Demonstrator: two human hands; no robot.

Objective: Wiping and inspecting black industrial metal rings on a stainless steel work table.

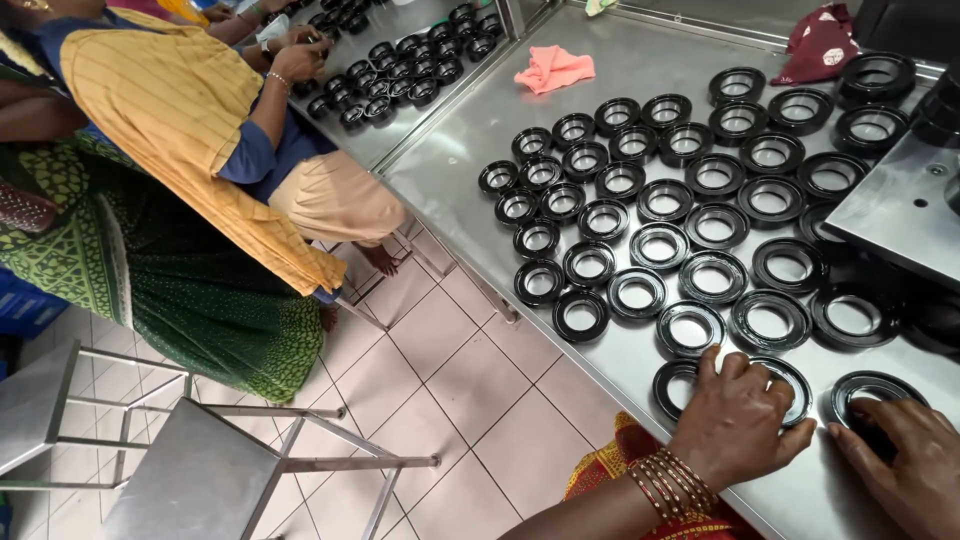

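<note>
Many black rubber rings with shiny metal inner rims lie in rows on a steel table (470, 190). My left hand (742, 420), with several bangles at the wrist, rests flat over two rings at the near edge: one ring (672, 385) at its left and one ring (795, 385) under the fingers. My right hand (905, 460) lies at the frame's lower right with its fingers on another black ring (872, 388). Neither hand has lifted a ring off the table.
A pink cloth (555, 68) and a maroon cloth (820, 45) lie at the far side. A steel machine plate (895, 205) overhangs the right. Seated people (190, 130) handle rings (400, 65) at a second table. Steel stools (200, 470) stand on the tiled floor.
</note>
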